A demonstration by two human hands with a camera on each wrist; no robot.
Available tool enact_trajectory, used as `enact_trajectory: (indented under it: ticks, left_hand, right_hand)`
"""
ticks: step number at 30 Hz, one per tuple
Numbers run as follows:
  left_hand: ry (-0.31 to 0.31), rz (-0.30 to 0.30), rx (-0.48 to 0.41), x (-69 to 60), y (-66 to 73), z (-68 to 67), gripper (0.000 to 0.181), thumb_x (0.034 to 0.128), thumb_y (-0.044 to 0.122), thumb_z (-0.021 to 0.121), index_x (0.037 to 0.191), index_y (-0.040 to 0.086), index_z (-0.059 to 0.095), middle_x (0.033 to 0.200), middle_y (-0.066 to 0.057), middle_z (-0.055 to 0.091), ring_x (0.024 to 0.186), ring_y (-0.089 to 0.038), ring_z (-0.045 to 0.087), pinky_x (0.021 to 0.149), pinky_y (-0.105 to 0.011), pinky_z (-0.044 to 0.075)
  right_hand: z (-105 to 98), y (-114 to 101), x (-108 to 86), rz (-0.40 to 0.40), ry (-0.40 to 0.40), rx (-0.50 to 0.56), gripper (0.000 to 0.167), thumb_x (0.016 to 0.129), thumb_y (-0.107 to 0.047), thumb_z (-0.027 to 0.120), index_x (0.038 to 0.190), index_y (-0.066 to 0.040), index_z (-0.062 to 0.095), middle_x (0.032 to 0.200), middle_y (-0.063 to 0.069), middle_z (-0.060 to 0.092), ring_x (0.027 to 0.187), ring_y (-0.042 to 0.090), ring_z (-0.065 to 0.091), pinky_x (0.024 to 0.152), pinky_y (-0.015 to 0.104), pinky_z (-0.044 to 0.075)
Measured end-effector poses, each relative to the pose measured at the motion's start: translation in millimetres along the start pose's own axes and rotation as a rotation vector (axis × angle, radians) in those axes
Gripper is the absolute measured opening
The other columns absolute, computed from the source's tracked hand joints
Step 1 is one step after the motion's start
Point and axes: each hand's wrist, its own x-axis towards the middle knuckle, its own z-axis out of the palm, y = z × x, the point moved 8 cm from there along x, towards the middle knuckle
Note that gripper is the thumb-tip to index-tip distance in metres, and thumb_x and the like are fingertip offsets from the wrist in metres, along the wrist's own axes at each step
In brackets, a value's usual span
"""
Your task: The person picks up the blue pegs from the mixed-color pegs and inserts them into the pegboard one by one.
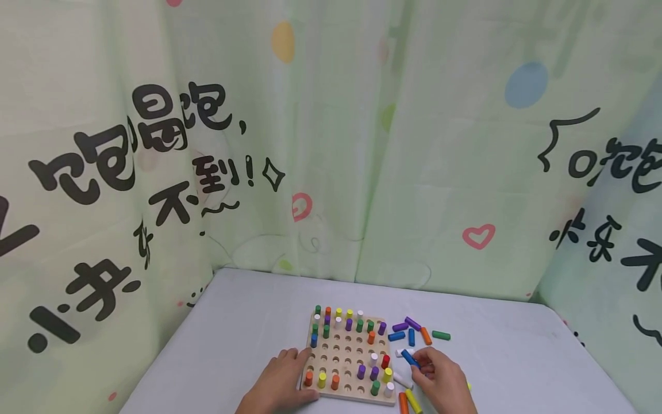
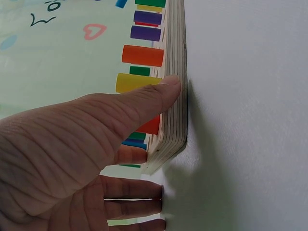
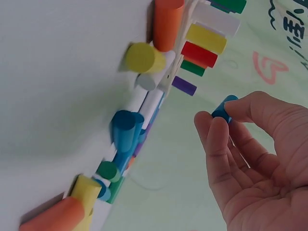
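Observation:
A wooden pegboard (image 1: 336, 351) with rows of round holes lies on the table, several coloured pegs standing in it. At its front left corner is my left hand (image 1: 281, 379); the thumb (image 2: 161, 94) lies against the front edge and the other fingers extend straight by the left side. To the right of the board, my right hand (image 1: 439, 376) pinches a blue peg (image 1: 410, 357) between thumb and fingertips. In the right wrist view this blue peg (image 3: 225, 109) is held clear of the table, tilted, partly covered by the fingers.
Loose pegs lie right of the board: purple (image 1: 412, 324), green (image 1: 441, 335), blue (image 1: 396, 336) and orange (image 1: 426, 336) ones farther back, yellow (image 1: 413, 401) and orange (image 1: 403, 403) ones near the front. A patterned curtain (image 1: 331, 172) hangs behind the white table (image 1: 248, 310).

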Motion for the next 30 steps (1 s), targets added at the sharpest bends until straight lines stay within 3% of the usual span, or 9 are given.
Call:
enact_trajectory:
  ticks: [16,30]
  left_hand:
    - [-0.006,0.007,-0.014,0.4,-1.6,0.4,0.078,0.0799,0.047,0.085,0.141,0.008,0.057,0.128,-0.018,0.061,0.118,-0.037,0.057,0.105,-0.060,0.045]
    - [-0.003,0.001,-0.014,-1.2,-0.7,-1.2,0.078,0.0795,0.047,0.086,0.141,0.008,0.057,0.129,-0.018,0.061,0.119,-0.037,0.056,0.106,-0.060,0.045]
  right_hand:
    - [10,-34,0.1,-0.075,-0.031,0.030,0.017,0.087,-0.004,0.078,0.101,-0.003,0.069,0.088,0.001,0.066,0.078,0.014,0.061,0.074,0.035,0.061]
    - [23,-65,0.4,-0.163,0.008,0.056,0.019,0.085,-0.003,0.079,0.101,-0.006,0.070,0.089,-0.001,0.066,0.079,0.012,0.060,0.073,0.031,0.059]
